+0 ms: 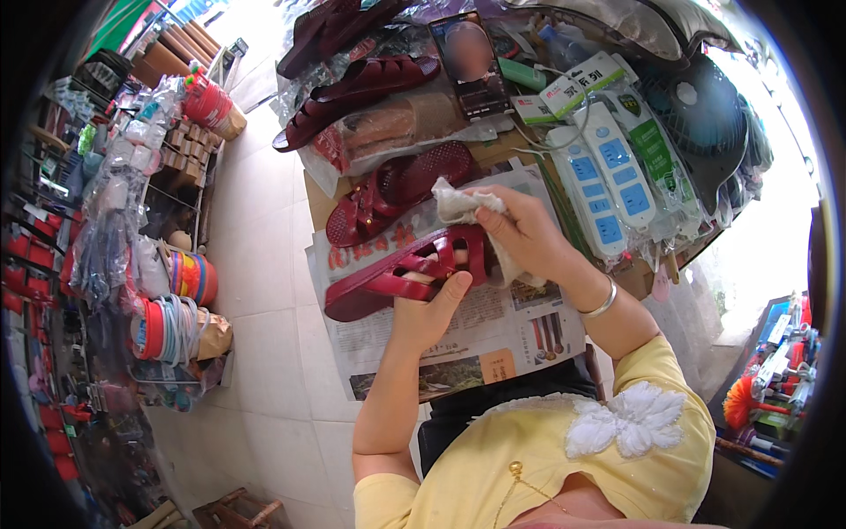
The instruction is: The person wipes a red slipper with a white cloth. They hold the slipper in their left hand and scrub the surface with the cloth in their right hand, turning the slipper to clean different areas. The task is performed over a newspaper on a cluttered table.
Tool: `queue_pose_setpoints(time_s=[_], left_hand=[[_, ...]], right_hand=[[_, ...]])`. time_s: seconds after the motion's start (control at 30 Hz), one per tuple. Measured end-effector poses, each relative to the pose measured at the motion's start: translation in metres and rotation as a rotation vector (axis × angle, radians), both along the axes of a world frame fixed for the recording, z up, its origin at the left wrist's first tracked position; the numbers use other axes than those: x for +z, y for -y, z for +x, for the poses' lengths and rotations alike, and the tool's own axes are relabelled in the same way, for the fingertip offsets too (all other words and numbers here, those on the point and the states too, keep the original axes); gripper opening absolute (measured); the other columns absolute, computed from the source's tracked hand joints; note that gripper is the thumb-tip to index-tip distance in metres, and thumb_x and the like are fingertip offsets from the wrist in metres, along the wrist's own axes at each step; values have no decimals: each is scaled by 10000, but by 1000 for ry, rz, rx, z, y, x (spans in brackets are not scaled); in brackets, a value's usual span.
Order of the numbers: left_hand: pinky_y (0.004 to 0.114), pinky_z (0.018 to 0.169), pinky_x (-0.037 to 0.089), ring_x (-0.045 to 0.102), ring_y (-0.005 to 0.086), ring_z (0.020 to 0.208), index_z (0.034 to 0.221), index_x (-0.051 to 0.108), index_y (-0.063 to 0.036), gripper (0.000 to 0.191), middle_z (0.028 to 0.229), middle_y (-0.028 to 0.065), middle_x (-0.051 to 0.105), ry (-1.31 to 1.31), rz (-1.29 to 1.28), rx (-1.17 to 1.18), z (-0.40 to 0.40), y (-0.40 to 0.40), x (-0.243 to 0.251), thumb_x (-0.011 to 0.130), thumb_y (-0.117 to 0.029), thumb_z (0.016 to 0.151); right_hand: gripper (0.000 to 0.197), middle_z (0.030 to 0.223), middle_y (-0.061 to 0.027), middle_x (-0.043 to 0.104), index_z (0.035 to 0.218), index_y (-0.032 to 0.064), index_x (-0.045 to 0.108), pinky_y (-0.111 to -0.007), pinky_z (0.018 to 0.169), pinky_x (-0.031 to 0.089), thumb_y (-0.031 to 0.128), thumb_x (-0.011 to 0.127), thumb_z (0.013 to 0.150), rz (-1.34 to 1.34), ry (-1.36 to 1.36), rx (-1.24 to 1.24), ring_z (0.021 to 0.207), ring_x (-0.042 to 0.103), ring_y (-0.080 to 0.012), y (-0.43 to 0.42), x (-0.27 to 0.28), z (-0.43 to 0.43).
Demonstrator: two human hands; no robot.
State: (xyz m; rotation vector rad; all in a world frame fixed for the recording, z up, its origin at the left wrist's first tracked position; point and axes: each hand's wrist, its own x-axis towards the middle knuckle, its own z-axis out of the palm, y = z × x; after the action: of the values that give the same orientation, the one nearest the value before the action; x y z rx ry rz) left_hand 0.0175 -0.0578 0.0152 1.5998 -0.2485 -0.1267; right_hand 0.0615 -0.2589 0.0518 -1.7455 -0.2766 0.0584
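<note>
A dark red strappy sandal [370, 291] is in my left hand [429, 311], whose thumb lies on the straps while the fingers pass inside beneath them. My right hand [519, 228] grips a whitish cloth [462, 202] at the sandal's right end, and part of the cloth hangs down beside it. The matching sandal [396, 192] lies just beyond, sole down, partly on the newspaper [476, 330] spread under both hands. More dark red sandals [357, 92] rest farther back on plastic wrapping.
White power strips with blue sockets [608, 172] lie to the right, near a dark mesh fan-like object [694, 125]. A boxed item [469, 66] stands at the back. Left of the table runs a tiled floor [264, 357], with crowded shelves beyond. A wooden stool [241, 509] is at lower left.
</note>
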Motion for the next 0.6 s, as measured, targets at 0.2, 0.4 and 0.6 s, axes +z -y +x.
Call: queue_pose_setpoints(time_s=[0.2,0.4,0.6], left_hand=[[275,821,470,556,120,948,1267,563,52,503,1036,34,631,-109,-38,-344,1,-7,28,715,-294,934],[328,755,515,641,175,849,1116,657,33,284,941,110,676,-11,278,-155,-21,-32,42,708,-158,913],[264,568,467,625,173,680,1069,729,22,192,825,81,680,363,149,-226,-35,2,120,640,-87,938]], right_hand=[[322,996,-86,690,1184,3,646,-294,819,506,45,724,875,-169,350,-83,910,630,-155,12,4,3],[331,989,-124,688,1143,75,674,-364,771,521,102,765,826,-235,441,-286,882,660,-308,18,5,5],[327,967,-130,689,1148,60,671,-346,767,518,107,766,839,-249,454,-258,861,660,-286,17,1,4]])
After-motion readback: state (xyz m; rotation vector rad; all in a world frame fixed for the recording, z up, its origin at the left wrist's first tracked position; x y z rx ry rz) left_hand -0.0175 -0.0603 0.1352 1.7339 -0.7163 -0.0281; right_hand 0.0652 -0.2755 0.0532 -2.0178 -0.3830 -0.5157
